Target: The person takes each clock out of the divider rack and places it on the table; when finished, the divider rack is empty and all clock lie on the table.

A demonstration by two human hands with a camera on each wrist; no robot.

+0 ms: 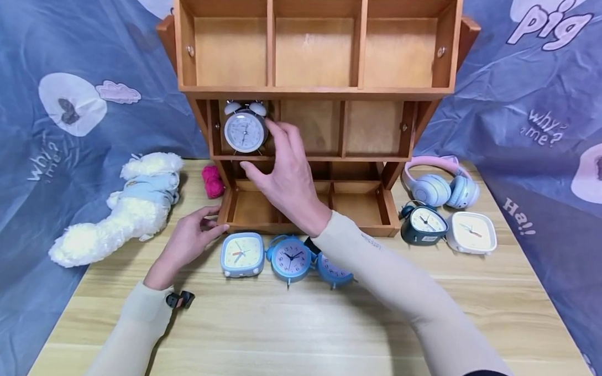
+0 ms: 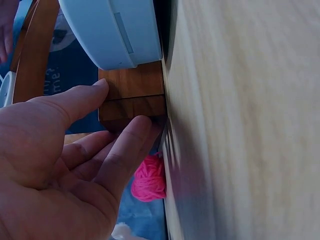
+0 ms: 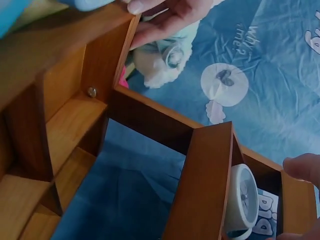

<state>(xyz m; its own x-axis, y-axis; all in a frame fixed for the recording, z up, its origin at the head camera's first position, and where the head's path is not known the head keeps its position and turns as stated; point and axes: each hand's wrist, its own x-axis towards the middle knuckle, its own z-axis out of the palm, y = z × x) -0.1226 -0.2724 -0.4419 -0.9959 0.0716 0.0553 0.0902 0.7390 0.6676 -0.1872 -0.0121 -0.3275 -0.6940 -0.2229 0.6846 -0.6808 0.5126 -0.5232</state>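
A white twin-bell alarm clock (image 1: pixel 245 132) stands upright in the left compartment of the middle tier of a wooden shelf (image 1: pixel 316 93). Beside that clock is my right hand (image 1: pixel 292 182), its fingers spread, the index fingertip close to the clock's right side and the thumb lower, apart from it. In the right wrist view, the clock (image 3: pixel 244 197) sits inside its compartment with nothing gripped around it. Down at the shelf's lower left front corner, my left hand (image 1: pixel 187 239) pinches the wood (image 2: pixel 132 107) between thumb and fingers.
Before the shelf stand a square blue clock (image 1: pixel 242 255), a round blue clock (image 1: pixel 291 258) and another blue one (image 1: pixel 333 271), partly behind my right sleeve. To the right are dark (image 1: pixel 424 224) and white clocks (image 1: pixel 472 232) and headphones (image 1: pixel 437 187). Pink yarn (image 1: pixel 212 181) and a plush toy (image 1: pixel 136 210) lie left.
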